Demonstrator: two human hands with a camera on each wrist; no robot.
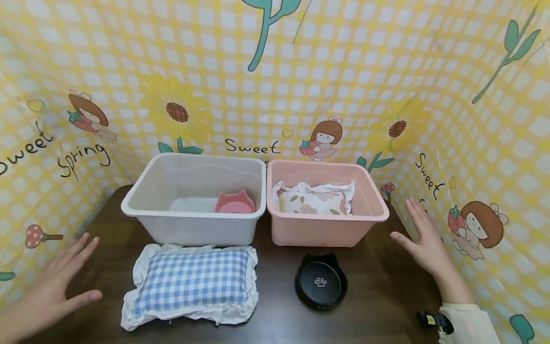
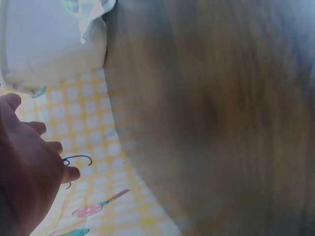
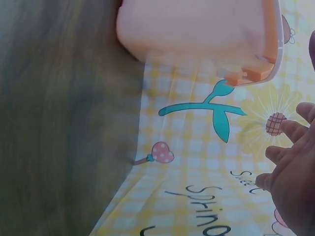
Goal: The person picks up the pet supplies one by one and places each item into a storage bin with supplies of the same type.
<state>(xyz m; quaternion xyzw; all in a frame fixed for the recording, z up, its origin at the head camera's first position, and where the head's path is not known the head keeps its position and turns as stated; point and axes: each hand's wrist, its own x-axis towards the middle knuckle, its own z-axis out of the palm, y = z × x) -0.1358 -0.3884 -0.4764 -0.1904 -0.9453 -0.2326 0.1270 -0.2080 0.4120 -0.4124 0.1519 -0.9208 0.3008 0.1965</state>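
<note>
Evidently, the left hand point(image 1: 51, 287) and right hand point(image 1: 429, 247) grasped nothing, both extended at either side of the frame. Below centre, the checked pillow point(image 1: 195, 279) and black bowl point(image 1: 320, 295) lay before the grey tub point(image 1: 199, 231) and pink tub point(image 1: 320, 233), presumably for easy reach.

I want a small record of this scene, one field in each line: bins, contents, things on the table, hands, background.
Left bin: gray bin, holding a pink bowl
Right bin: pink bin, holding a floral pillow
On table: blue-checked pillow before the gray bin; black bowl before the pink bin
Left hand: holds nothing, left of the blue-checked pillow
Right hand: holds nothing, right of the black bowl
Background: yellow-checked cloth
</note>
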